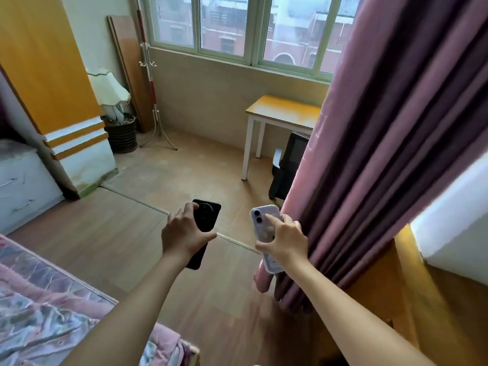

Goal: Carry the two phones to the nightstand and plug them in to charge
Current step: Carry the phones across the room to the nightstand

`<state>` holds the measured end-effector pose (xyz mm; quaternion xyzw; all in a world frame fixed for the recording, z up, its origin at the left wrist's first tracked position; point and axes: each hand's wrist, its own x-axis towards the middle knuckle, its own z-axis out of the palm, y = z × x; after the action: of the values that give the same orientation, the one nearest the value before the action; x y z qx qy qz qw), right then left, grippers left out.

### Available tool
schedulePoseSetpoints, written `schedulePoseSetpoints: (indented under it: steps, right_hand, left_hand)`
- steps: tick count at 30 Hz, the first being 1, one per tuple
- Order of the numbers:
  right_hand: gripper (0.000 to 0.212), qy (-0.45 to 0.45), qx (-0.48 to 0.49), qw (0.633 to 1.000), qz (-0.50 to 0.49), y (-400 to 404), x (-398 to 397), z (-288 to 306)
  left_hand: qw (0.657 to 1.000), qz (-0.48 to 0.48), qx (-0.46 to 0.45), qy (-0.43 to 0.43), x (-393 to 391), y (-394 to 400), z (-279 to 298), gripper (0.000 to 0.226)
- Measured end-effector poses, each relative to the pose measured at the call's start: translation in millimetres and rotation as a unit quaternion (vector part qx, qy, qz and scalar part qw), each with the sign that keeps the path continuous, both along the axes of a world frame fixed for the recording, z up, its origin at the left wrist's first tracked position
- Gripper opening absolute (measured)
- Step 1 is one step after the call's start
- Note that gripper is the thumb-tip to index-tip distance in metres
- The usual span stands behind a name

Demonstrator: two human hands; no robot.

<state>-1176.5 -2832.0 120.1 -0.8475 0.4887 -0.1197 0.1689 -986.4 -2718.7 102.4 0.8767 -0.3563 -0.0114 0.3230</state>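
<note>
My left hand [184,233] grips a black phone [208,215] with a round camera ring, its back facing up. A light purple phone [264,215] in a clear case sits in my right hand [285,241], camera end pointing away from me. Both phones are held out over the wooden floor, side by side and a little apart. A white nightstand [23,183] with drawers stands at the far left, beyond the bed corner. No charging cable shows in this view.
A bed with a floral pink cover [52,307] fills the lower left. A purple curtain [383,154] hangs close on the right. Ahead are a yellow-topped table [285,112], a black chair [287,167], a lamp [108,88] and an orange wardrobe [47,70].
</note>
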Motion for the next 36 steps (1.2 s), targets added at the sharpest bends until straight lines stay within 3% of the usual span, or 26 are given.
schedulePoseSetpoints:
  steps: [8,13,18,36]
  right_hand:
    - [0.069,0.025,-0.006,0.992,0.125,-119.2,75.1,2.5]
    - [0.068,0.056,-0.014,0.976,0.211,-155.1,153.8,-7.9]
    - [0.069,0.038,0.005,0.959,0.28,-169.0,247.0,-20.8]
    - [0.071,0.03,0.017,0.903,0.429,-176.4,581.9,-49.3]
  left_hand:
    - [0.991,0.132,-0.011,0.032,34.6,-68.5,-6.6,0.075]
    - [0.981,0.193,0.013,0.009,86.9,-77.9,-16.0,0.073]
    - [0.962,0.271,0.014,0.028,157.9,-83.4,-26.0,0.072]
    - [0.92,0.39,0.029,0.027,428.0,-82.7,-49.6,0.072]
